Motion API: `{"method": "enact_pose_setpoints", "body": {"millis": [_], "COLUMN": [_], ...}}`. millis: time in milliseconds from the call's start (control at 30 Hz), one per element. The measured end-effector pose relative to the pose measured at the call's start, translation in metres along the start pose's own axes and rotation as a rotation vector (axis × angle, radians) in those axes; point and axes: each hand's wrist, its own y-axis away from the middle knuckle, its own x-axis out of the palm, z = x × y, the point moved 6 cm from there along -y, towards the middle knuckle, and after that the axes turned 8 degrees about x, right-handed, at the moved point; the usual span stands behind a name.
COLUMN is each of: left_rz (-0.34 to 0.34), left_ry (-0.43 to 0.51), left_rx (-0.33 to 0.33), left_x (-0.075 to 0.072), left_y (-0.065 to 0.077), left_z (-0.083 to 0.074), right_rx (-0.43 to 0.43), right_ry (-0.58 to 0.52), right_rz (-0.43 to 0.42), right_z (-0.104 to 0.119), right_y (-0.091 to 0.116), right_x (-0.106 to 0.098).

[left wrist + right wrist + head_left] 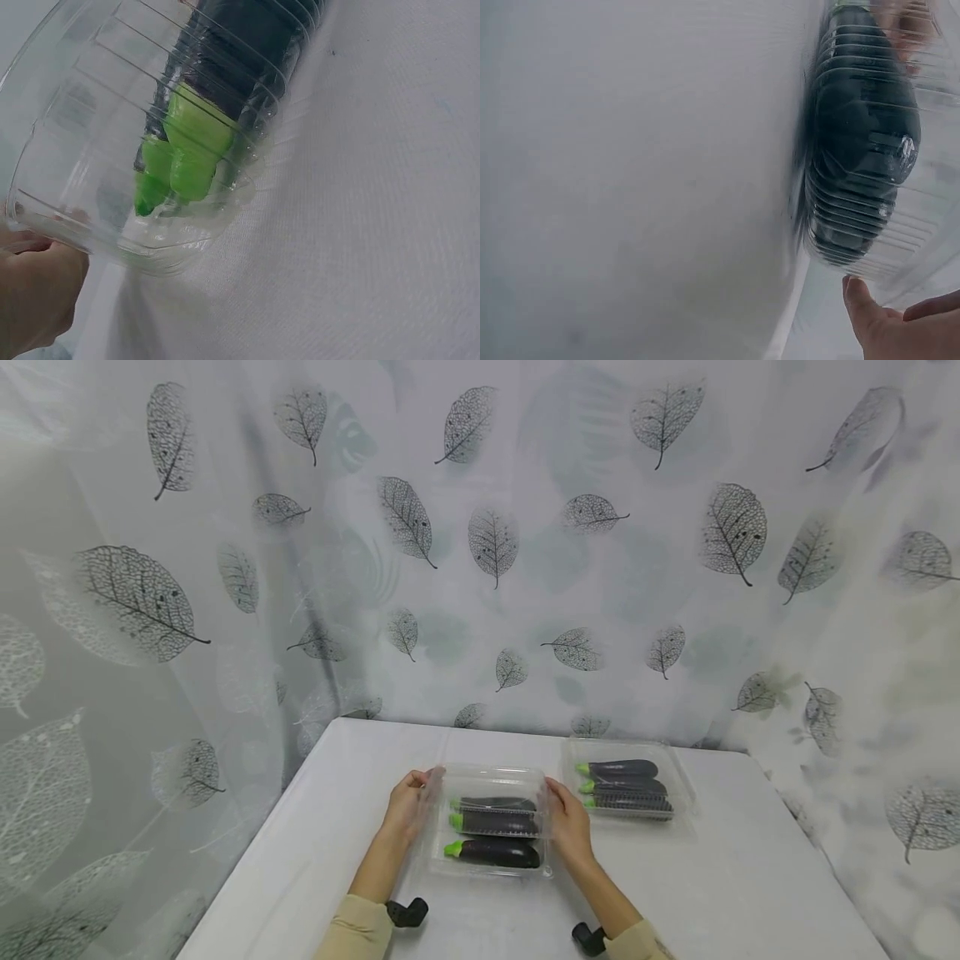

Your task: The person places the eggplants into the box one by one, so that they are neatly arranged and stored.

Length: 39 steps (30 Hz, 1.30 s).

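Observation:
A clear plastic box (435, 852) sits before me on the white table. It holds dark eggplants (498, 852) with bright green stem ends, lying side by side; in the left wrist view green stems (196, 146) show through the ribbed wall. My left hand (405, 806) grips the box's far left side, fingers at the rim. On the opposite side my right hand (567, 822) holds the right edge, and in the right wrist view its thumb (859, 296) rests close against the box's corner. Part of the left fingers is seen through the plastic.
A second clear box (678, 777), also with dark eggplants (618, 768) in it, stands behind and to the right of my right hand. The white table (750, 860) meets a leaf-printed curtain (525, 610) at the back and sides.

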Motion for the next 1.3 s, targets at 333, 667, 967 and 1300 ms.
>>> {"method": "enact_pose_setpoints", "body": {"millis": [333,667,967,1300], "left_rz": [0.035,0.05,0.042,0.111], "left_ry": [-0.137,-0.111,-0.092,-0.313], "left_rx": [0.025,0.061,0.105,0.03], "left_x": [-0.003,-0.006,-0.008,-0.013], "left_y": [0.001,0.001,0.01,0.042], "left_z": [-0.001,0.002,-0.004,-0.011], "right_rx": [0.136,0.152,0.156,0.168], "right_ry": [0.03,0.06,0.043,0.049], "right_rz": [0.08,0.128,0.132,0.146], "right_z": [0.003,0.006,0.005,0.008], "right_y": [0.017,0.032,0.039,0.047], "right_x": [-0.015,-0.027,-0.032,-0.037]}}
